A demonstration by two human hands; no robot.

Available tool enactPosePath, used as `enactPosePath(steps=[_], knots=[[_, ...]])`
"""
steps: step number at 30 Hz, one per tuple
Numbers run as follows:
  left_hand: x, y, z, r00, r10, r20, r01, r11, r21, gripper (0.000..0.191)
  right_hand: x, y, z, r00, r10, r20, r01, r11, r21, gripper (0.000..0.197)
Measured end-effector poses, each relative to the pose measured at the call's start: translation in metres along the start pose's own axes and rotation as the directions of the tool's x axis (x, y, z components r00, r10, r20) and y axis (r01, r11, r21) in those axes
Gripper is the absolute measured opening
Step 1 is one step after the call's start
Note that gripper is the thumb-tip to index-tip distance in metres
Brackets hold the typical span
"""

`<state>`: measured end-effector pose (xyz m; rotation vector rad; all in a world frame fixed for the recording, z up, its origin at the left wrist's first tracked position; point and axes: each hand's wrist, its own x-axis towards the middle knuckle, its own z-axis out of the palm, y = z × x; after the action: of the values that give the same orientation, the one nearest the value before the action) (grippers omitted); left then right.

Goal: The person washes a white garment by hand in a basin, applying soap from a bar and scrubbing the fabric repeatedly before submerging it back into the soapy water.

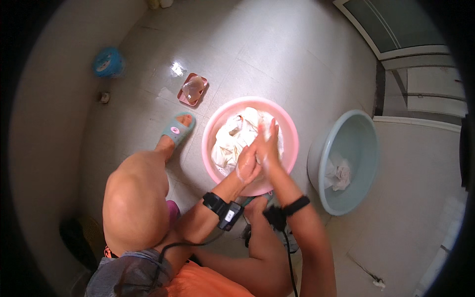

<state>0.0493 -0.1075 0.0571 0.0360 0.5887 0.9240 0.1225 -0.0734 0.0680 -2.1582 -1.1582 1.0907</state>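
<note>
My left hand [248, 165] and my right hand [268, 146] meet over a pink plastic basin [293, 144] on the floor. Both look wet, with suds on the wrists. The fingers of my right hand stretch out apart, its heel against my left hand. My left hand's fingers are partly curled, and what lies between the palms is hidden. Beneath them a bunched white cloth [232, 139] with small coloured marks lies in sudsy water in the basin.
A bar of soap [193, 88] sits in a pink soap dish [183, 98]. To the right, a pale blue-green tub [356, 202] stands tilted, holding crumpled white cloth [337, 174]. A blue container [108, 62] stands by the left wall. Cables trail from both wrist devices.
</note>
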Motion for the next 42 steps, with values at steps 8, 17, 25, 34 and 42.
enactPosePath(steps=[8, 17, 25, 34, 42], knots=[[0.043, 0.013, -0.038, 0.992, 0.095, -0.081, -0.119, 0.912, -0.392, 0.046, -0.018, 0.0, 0.031, 0.945, -0.305, 0.114, 0.309, 0.951, -0.02, 0.059], [0.041, 0.036, -0.052, 0.989, 0.068, -0.134, -0.101, 0.962, -0.255, 0.048, -0.006, 0.029, 0.069, 0.956, -0.284, 0.077, 0.258, 0.933, 0.251, 0.06], [0.03, 0.003, -0.033, 0.991, -0.091, -0.102, 0.08, 0.991, -0.103, 0.048, 0.034, 0.051, 0.027, 0.962, 0.044, 0.268, -0.185, 0.83, 0.526, 0.065], [0.023, -0.012, -0.036, 0.989, -0.025, -0.145, 0.042, 0.993, 0.111, 0.057, 0.055, 0.055, 0.034, 0.989, -0.099, -0.105, 0.107, 0.992, 0.072, 0.063], [0.055, 0.019, -0.072, 0.973, 0.169, -0.16, -0.189, 0.974, -0.125, 0.058, -0.023, 0.038, 0.061, 0.961, -0.234, 0.149, 0.175, 0.929, 0.327, 0.059]])
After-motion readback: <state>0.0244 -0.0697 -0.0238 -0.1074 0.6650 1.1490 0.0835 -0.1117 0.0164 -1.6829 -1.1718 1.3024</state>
